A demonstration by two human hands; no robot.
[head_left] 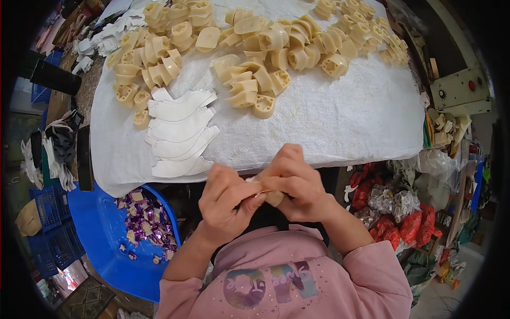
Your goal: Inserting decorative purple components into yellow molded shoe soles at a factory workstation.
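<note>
Close to my body, just off the table's near edge, my two hands meet around a beige plastic shoe heel (274,198). My left hand (223,198) is closed, thumb and forefinger pinching at the heel's left side. The fingers of my right hand (297,183) curl round it from the right. Much of the heel is hidden by my fingers, and a small pale edge shows between them. On the table, beyond my left hand, lies an overlapping row of white curved cut pieces (178,135). Many more beige heels (264,106) are heaped across the far part of the table.
A white woven sheet (340,122) covers the table. Below its left corner stands a blue basin (101,250) holding small shiny purple and beige pieces (146,220). More white cut pieces (114,34) lie at the far left. Red and clear plastic bags (409,226) are piled at the right.
</note>
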